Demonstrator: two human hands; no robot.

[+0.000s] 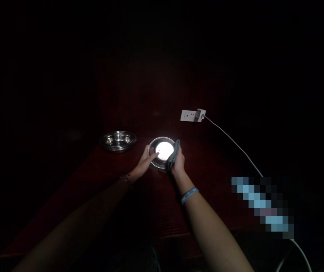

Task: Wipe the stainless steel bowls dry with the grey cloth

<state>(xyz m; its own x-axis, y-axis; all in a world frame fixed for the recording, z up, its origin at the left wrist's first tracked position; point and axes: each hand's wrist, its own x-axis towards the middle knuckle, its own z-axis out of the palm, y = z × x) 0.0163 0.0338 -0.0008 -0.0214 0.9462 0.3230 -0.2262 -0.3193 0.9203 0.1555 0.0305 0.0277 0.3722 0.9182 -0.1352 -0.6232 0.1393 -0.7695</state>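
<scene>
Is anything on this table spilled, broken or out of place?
Nothing stands out. The left hand and the right hand, with a cloth, hold a bowl; the other bowls sit upright, stacked. The dark could hide small flaws.

A shiny metal bowl [163,152], glaring white under the light, is held at the centre of a dark red counter [156,94]. Its rim at nine o'clock is gripped by the left hand [147,159], the thumb laid inside. At three o'clock of the bowl, a grey cloth [173,155] is pressed against the rim by the right hand [178,163], and a blue wristband [189,195] is worn on that arm. A stack of metal bowls [118,141] is seen at ten o'clock, apart. At one o'clock a white power strip [193,115] lies, its white cable [235,145] trailing toward four o'clock.
</scene>
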